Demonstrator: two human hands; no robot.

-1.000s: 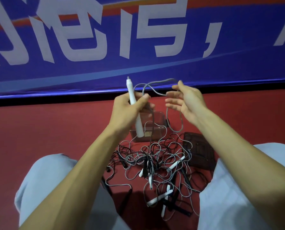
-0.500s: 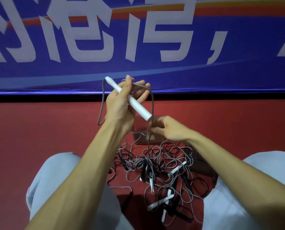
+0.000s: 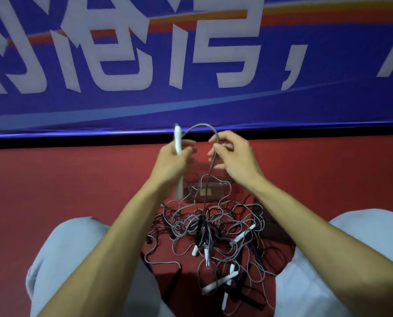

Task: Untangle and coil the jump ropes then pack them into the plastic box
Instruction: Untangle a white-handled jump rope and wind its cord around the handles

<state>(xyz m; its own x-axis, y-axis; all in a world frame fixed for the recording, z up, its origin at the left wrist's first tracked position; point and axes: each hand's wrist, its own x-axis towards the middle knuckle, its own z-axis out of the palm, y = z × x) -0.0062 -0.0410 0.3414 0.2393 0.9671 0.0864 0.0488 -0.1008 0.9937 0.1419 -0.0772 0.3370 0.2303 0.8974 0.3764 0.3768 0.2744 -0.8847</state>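
Left hand [image 3: 170,162] curls round an upright slim white plastic handle [image 3: 177,141]; right hand [image 3: 235,160] pinches its thin grey cord [image 3: 200,125], which arcs over and drops into the tangled grey-and-black rope heap [image 3: 213,234] between the knees [image 3: 76,239]. Clear plastic box [image 3: 213,193] just beyond; red floor [image 3: 71,179] runs wide either side

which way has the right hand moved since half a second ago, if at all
Yes. The right hand has risen from the clear plastic box on the red floor toward the black strip under the blue banner, pinching the grey rope.
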